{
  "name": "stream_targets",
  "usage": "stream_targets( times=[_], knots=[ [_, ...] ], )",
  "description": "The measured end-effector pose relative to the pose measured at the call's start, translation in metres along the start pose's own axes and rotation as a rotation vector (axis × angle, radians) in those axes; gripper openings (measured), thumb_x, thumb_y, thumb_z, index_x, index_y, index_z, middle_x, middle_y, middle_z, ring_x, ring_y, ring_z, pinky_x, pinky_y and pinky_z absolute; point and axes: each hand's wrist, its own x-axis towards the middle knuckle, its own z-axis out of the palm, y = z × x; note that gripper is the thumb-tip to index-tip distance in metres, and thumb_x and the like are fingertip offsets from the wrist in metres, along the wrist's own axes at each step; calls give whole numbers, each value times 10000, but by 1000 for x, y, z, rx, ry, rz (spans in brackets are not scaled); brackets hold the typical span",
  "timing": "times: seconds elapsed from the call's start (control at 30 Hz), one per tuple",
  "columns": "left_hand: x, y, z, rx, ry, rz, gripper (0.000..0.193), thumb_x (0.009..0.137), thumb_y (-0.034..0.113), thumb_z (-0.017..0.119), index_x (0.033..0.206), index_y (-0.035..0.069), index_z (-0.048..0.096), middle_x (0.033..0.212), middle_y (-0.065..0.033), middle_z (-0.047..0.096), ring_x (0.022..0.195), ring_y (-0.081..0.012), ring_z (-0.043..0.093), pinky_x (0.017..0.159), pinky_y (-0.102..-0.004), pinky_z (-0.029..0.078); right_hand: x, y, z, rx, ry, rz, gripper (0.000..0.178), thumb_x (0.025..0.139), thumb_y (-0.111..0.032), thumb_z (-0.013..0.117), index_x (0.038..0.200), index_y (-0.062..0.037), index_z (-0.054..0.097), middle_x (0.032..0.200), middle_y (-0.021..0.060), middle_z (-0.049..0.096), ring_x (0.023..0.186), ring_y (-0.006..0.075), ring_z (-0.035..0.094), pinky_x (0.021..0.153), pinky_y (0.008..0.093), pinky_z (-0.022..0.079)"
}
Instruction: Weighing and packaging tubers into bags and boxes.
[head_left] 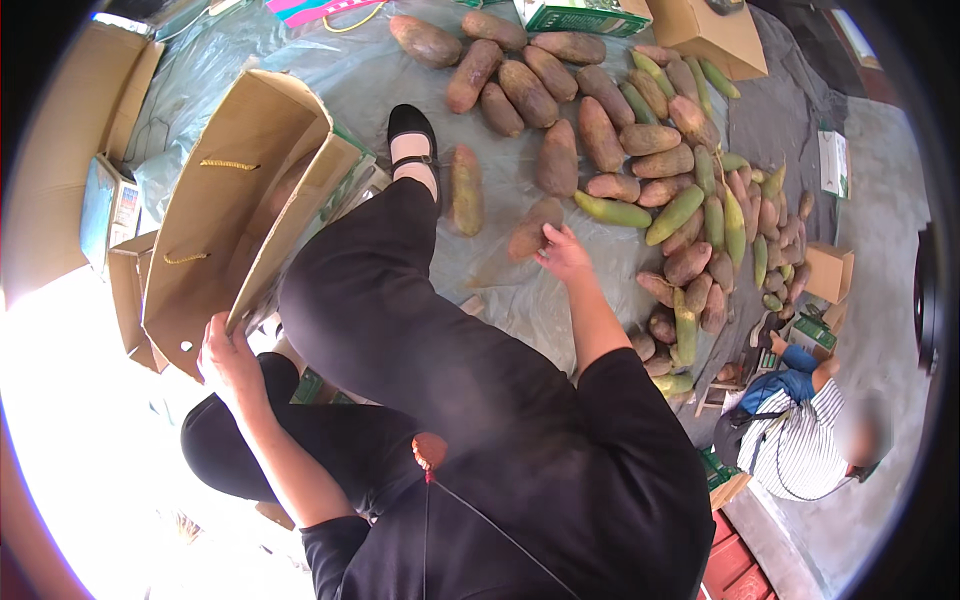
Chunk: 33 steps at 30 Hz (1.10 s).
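My right hand [565,253] is closed on one end of a soil-brown, oblong root vegetable [535,228], just above or on the plastic sheet; contact with the sheet cannot be told. At the left, my left hand [230,358] grips the near edge of a tall open cardboard carton [200,225] with yellow rope handles. The carton tilts beside my leg, and a brownish shape shows partly inside it. A single green-brown root vegetable [466,190] lies beside my black shoe [411,135]. Many more brown and green ones [603,135] spread out beyond my right hand.
Clear plastic sheeting [330,70] covers the floor. Another person [800,430] in a striped top sits low at the right, near a small carton [829,272]. A brown box [710,38] and a green-white box [580,15] stand at the far side. More cardboard [60,150] is at far left.
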Motion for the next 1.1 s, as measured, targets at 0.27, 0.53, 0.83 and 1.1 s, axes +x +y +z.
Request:
stream_targets(
  times=[0.27,0.53,0.83,1.1],
  knots=[
    [2,-3,-6,43,28,61,149,757,24,626,904,48,623,889,-115,654,842,-311,623,769,-411,465,-62,-107,105,-38,-614,-354,576,793,-146,697,1309,-123,442,1219,10,531,1113,188,505,892,406,426],
    [-2,-11,1,7,48,98,117,764,61,599,862,103,646,852,-59,642,875,-255,610,867,-405,415,-199,-181,290,-351,-1029,-780,746,675,-30,741,1335,9,395,1298,107,495,1187,229,494,1034,365,363],
    [-1,-13,-3,-30,72,135,183,736,-1,532,849,107,629,868,-64,629,908,-259,599,912,-421,394,-200,-105,422,-867,-1230,-1064,607,638,-95,785,1190,-53,536,1088,103,608,1004,220,594,868,332,469],
    [1,-28,8,69,50,175,188,778,22,531,912,89,644,868,-79,635,880,-279,604,904,-431,408,-198,-2,478,-1386,-1068,-1459,543,651,-158,758,1162,-106,582,985,112,630,971,316,605,868,405,489]
  ],
)
